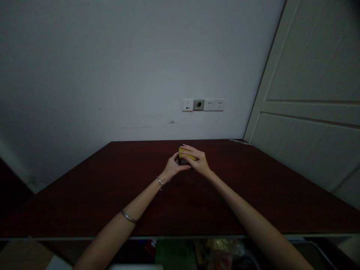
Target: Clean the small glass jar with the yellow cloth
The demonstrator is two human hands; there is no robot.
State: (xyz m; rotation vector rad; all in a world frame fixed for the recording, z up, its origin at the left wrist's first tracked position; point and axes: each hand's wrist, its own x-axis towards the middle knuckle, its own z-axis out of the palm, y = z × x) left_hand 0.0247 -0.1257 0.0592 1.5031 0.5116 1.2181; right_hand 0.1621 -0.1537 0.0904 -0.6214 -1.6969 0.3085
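Near the middle of the dark red tabletop, my two hands meet around a small dark object (183,162) whose kind I cannot make out. My left hand (172,167) grips it from the left, with the thumb stretched along its near side. A yellow sponge-like pad (182,151) lies on top of it. Pressed over that pad is my right hand (197,160), its fingers curved toward the left. The fingers cover most of both things.
The table (92,187) reaches back to a pale wall (112,67) with sockets (213,105). To the right stands a white panelled door (309,93). Below the front edge, an open space holds a green item (174,255) and plastic-wrapped things (225,251).
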